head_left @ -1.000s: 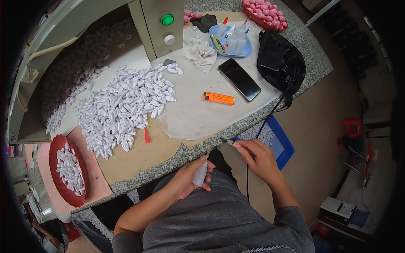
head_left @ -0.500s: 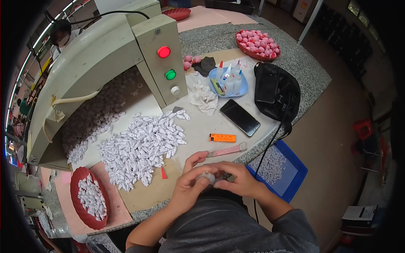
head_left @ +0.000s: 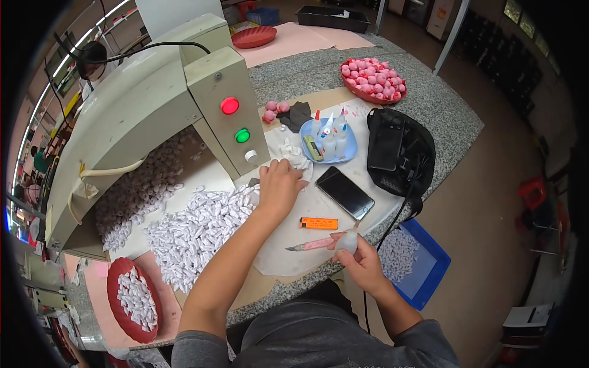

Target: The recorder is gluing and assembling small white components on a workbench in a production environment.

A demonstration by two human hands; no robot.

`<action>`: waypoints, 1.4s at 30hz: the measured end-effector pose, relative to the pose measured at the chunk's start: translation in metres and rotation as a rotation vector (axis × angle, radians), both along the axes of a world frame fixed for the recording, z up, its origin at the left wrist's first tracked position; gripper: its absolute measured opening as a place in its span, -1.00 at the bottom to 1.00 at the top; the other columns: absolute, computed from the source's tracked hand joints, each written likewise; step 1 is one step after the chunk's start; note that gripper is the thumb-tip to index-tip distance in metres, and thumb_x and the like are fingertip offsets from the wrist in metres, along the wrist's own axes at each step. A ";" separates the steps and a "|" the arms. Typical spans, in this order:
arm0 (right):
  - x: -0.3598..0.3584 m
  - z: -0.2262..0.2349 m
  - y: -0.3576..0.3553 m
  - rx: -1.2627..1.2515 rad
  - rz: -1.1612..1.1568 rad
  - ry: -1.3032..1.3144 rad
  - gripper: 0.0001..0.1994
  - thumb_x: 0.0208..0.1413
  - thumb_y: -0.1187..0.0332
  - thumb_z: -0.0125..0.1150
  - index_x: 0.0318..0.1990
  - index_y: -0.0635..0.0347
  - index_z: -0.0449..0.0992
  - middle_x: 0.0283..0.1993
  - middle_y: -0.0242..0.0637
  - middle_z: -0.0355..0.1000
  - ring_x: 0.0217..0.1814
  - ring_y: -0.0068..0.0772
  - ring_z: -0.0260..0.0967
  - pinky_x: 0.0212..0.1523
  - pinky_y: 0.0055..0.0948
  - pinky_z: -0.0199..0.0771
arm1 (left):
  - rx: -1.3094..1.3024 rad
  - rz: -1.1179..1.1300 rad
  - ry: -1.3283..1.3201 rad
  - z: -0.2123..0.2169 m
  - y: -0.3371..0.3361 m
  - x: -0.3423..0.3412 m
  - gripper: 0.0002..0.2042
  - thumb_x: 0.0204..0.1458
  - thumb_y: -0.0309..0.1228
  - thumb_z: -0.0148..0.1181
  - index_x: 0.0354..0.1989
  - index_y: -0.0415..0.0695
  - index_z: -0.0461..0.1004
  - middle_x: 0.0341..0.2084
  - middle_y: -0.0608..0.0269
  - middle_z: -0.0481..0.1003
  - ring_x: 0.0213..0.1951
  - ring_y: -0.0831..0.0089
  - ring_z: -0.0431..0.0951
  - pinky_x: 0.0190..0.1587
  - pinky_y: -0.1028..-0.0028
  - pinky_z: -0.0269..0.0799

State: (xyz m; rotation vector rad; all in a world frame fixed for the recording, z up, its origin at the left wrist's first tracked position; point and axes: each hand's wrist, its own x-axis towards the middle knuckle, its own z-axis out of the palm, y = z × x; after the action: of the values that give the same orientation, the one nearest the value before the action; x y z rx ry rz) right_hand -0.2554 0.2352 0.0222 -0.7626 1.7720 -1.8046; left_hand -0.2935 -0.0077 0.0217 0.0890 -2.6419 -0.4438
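Observation:
My left hand (head_left: 280,187) reaches forward over the table, its fingers apart at the near edge of a crumpled white tissue (head_left: 292,148). Whether the fingertips grip the tissue is hard to see. In my right hand (head_left: 363,265), near the table's front edge, is a small translucent squeeze bottle (head_left: 346,241), tilted with its thin tip up to the right. A craft knife (head_left: 316,244) with a pink handle lies beside that hand, its right end hidden behind the fingers. Just beyond the knife lies an orange lighter (head_left: 319,223). Left of my forearm spreads a heap of small white pieces (head_left: 196,230).
A beige machine (head_left: 224,116) with red and green lights arches over more white pieces. Behind the phone (head_left: 345,192) stand a blue tray (head_left: 334,154) of bottles and a black bag (head_left: 399,153). A red dish (head_left: 110,300) holds white pieces; another basket (head_left: 368,93) holds pink balls.
My hands have parted. The left moved forward to the tissue; the right keeps the bottle, lifted into plain sight near the knife. The whole view has shifted slightly.

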 end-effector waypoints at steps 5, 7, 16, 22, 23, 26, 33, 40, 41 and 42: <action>-0.008 0.002 0.000 0.094 -0.047 0.030 -0.69 0.16 0.36 -0.05 0.01 0.32 0.33 -0.30 -0.33 0.40 -0.40 -0.63 0.29 -0.34 -0.64 0.33 | 0.481 0.071 -0.018 0.013 0.001 0.014 -0.84 -0.04 -0.34 0.20 -0.35 -0.14 0.57 -0.43 0.33 0.44 -0.34 0.48 0.38 -0.20 0.43 0.18; -0.013 0.005 -0.008 0.143 -0.050 0.052 -0.69 0.17 0.30 -0.04 0.00 0.30 0.35 -0.39 -0.37 0.40 -0.48 -0.66 0.24 -0.41 -0.66 0.28 | 1.199 0.143 -0.136 0.019 -0.001 0.035 -0.80 0.08 -0.34 0.09 -0.21 -0.17 0.52 -0.30 0.36 0.50 -0.28 0.62 0.42 -0.18 0.55 0.26; -0.007 0.022 -0.048 0.121 0.081 0.255 -0.67 0.10 0.23 0.11 -0.10 0.33 0.36 -0.45 -0.16 0.39 -0.52 -0.39 0.34 -0.47 -0.49 0.31 | 1.890 -0.082 0.015 0.034 0.012 0.097 -0.78 0.12 -0.40 0.01 -0.12 -0.21 0.46 -0.21 0.30 0.49 -0.16 0.55 0.44 -0.03 0.49 0.28; 0.003 0.028 -0.058 0.140 0.142 0.313 -0.69 0.12 0.23 0.09 -0.11 0.30 0.34 -0.45 -0.17 0.38 -0.51 -0.39 0.34 -0.46 -0.48 0.32 | 1.781 -0.078 0.030 0.037 0.015 0.113 -0.88 0.07 -0.47 0.10 -0.25 -0.21 0.48 -0.31 0.35 0.47 -0.22 0.58 0.40 -0.05 0.51 0.25; 0.004 0.026 -0.059 0.144 0.143 0.312 -0.69 0.12 0.23 0.09 -0.11 0.30 0.34 -0.45 -0.17 0.38 -0.51 -0.39 0.34 -0.46 -0.48 0.32 | 1.740 -0.102 0.072 0.037 0.015 0.114 -0.91 0.06 -0.48 0.10 -0.31 -0.20 0.47 -0.34 0.37 0.44 -0.25 0.59 0.38 -0.07 0.53 0.25; 0.007 0.023 -0.059 0.105 0.214 0.251 -0.69 0.13 0.23 0.08 -0.11 0.29 0.34 -0.47 -0.20 0.37 -0.51 -0.43 0.32 -0.47 -0.50 0.30 | 1.696 -0.134 0.145 0.037 0.015 0.117 -0.96 0.05 -0.50 0.10 -0.40 -0.19 0.45 -0.38 0.40 0.39 -0.29 0.61 0.35 -0.10 0.55 0.22; 0.011 0.026 -0.056 0.098 0.370 -0.186 -0.69 0.20 0.27 -0.08 0.01 0.23 0.36 -0.40 -0.46 0.33 -0.44 -0.72 0.17 -0.39 -0.68 0.21 | 1.790 -0.086 0.368 0.039 0.022 0.110 -0.94 0.06 -0.52 0.06 -0.42 -0.17 0.43 -0.37 0.37 0.42 -0.31 0.59 0.40 -0.11 0.53 0.30; 0.012 0.016 -0.026 0.084 0.269 -0.255 -0.67 0.20 0.28 -0.14 0.01 0.31 0.35 -0.38 -0.39 0.35 -0.46 -0.69 0.18 -0.38 -0.68 0.23 | 1.602 0.038 0.333 0.046 -0.004 0.078 -0.88 0.09 -0.42 0.09 -0.27 -0.21 0.45 -0.39 0.37 0.48 -0.29 0.63 0.42 -0.12 0.60 0.28; 0.011 0.016 -0.023 0.089 0.277 -0.250 -0.67 0.20 0.28 -0.14 0.01 0.31 0.35 -0.38 -0.39 0.35 -0.46 -0.69 0.18 -0.38 -0.68 0.23 | 1.590 0.057 0.258 0.041 -0.007 0.070 -0.78 0.06 -0.43 0.13 -0.15 -0.24 0.39 -0.31 0.31 0.44 -0.22 0.58 0.40 -0.09 0.58 0.29; 0.011 0.016 -0.021 0.057 0.226 -0.238 -0.66 0.20 0.26 -0.13 0.00 0.32 0.34 -0.38 -0.38 0.36 -0.46 -0.68 0.19 -0.38 -0.67 0.25 | 1.592 0.062 0.271 0.038 -0.007 0.067 -0.78 0.06 -0.43 0.13 -0.15 -0.24 0.39 -0.31 0.31 0.44 -0.22 0.58 0.40 -0.09 0.58 0.29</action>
State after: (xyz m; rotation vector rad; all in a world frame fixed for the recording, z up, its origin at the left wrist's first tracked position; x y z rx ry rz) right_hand -0.2442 0.2142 0.0384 -0.6662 1.5128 -1.6155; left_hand -0.2261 -0.0146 0.0594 0.5211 -1.4104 -2.1508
